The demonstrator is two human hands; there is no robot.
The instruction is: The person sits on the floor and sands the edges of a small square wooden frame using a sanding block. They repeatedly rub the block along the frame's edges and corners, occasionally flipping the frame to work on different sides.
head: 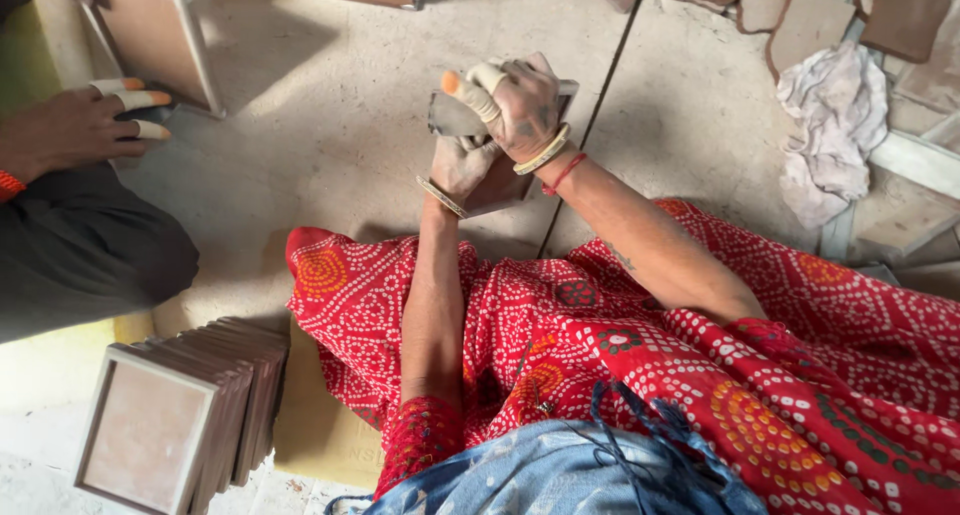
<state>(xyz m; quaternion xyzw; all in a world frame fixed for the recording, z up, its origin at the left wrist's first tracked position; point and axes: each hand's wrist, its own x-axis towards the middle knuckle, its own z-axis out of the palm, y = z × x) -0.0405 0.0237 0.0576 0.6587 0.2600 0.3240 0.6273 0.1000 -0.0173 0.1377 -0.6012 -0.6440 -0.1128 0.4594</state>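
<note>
Head view: both hands, left hand and right hand, clench tile over dusty concrete floor.

The dusty grey concrete floor carries everything, with a dark seam running across it. A stack of square tiles leans at lower left beside a yellow mat, loose brown tiles and a crumpled white rag lie at upper right, and one framed tile stands tilted at upper left.
</note>
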